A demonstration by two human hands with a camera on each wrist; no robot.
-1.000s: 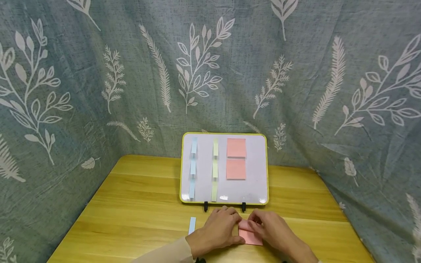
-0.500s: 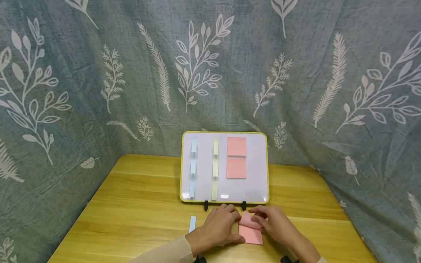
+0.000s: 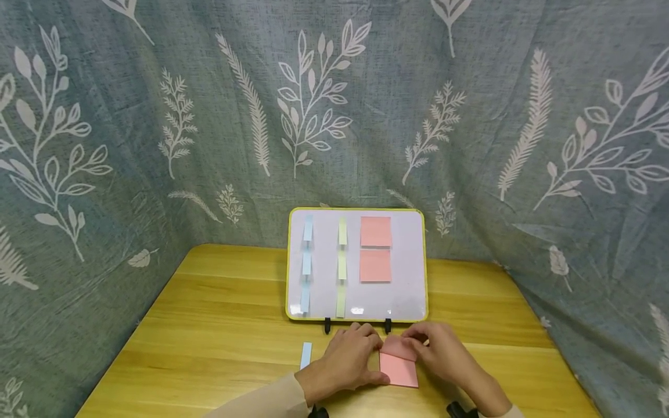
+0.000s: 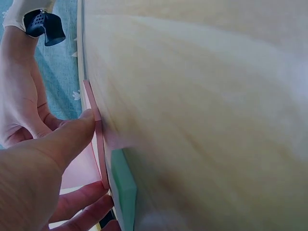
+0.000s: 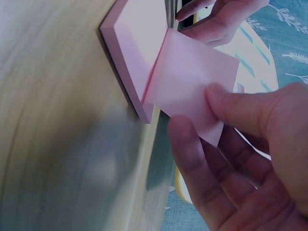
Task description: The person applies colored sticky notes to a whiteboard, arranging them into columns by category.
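Note:
A pink sticky note pad [image 3: 399, 373] lies on the table before the whiteboard. My left hand [image 3: 349, 360] holds it along its left side, thumb at the near corner and fingers at the far one. My right hand [image 3: 441, 353] pinches the pad's top sticky note [image 5: 197, 72] between thumb and fingers. That sheet is lifted from the near side and bent up, still joined to the pad along its far edge. Beside the left fingers sits a green pad [image 4: 124, 190], covered by the left hand in the head view.
The yellow-rimmed whiteboard [image 3: 407, 261] stands on black feet [image 3: 388, 325] behind the hands. It bears blue strips [image 3: 306, 264], green strips [image 3: 342, 266] and two pink squares [image 3: 375, 266]. A blue strip pad [image 3: 306, 355] lies left of the left hand. A patterned curtain [image 3: 235, 145] surrounds the table.
My right hand has drawn the top sheet further up and away, baring more of the pad. The left hand keeps its place on the pad. The head view has tilted down slightly.

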